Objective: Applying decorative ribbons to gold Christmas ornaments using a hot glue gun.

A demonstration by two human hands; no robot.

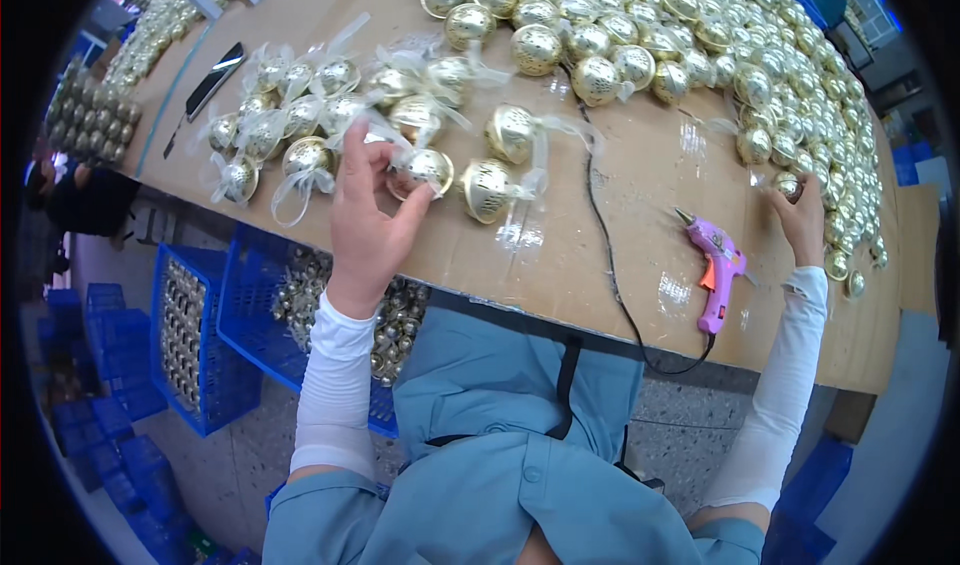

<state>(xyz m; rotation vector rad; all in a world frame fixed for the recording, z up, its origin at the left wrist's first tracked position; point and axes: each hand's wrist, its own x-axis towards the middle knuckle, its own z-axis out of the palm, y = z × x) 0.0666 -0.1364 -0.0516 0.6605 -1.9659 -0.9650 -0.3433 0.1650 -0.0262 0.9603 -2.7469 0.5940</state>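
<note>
My left hand [372, 227] is over the left part of the table, its thumb and a curled finger against a gold openwork ball ornament [430, 168] while the index finger points up. Around it lie several more such balls with sheer white ribbons, including a gold ball [487, 189] just to the right. At the right, the fingers of my right hand [803, 223] are closed on a gold ball [788, 186] at the edge of a large heap of gold balls [640, 35]. Between the hands, a pink glue gun [712, 270] with an orange trigger lies on its side.
The cardboard-covered table [640, 205] has a black cord [592, 180] running across it to the glue gun. A dark phone [214, 80] lies at the far left. Below the front edge stand blue crates [205, 340], with ornaments inside.
</note>
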